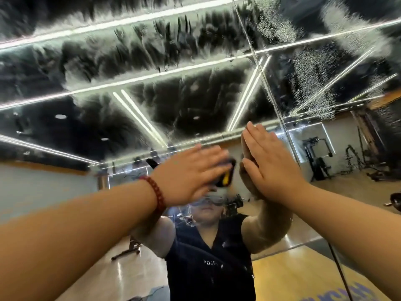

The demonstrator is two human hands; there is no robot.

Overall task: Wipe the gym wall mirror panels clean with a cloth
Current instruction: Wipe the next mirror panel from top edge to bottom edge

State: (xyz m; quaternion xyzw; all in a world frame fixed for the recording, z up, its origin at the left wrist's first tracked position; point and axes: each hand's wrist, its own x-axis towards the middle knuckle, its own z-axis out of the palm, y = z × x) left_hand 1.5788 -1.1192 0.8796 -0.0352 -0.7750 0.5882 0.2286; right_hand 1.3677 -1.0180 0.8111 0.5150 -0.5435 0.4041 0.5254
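Here we are in the middle of the wiping, and the upper part of the mirror (152,68) is covered with wet streaks and foam, while the panel to the right of the seam (263,83) carries fine spray drops. Our left hand (191,172) lies flat on the glass, fingers straight and close together, and under its fingertips a small dark piece shows that we take for the cloth (230,162); it is blurred and mostly hidden, so we cannot be sure of it. Our right hand (267,157) rests flat on the mirror just beside the seam, fingers straight and pressed together, holding nothing. On the left wrist is a red bead bracelet (155,192).

To do this step well, we should keep the whole palm pressing evenly on the cloth and move it in long overlapping strokes, going from the streaked top downward. The right hand should only steady us, because a bare palm probably leaves new marks on the glass. Then we should cross the seam and take the drops on the right panel before they dry.
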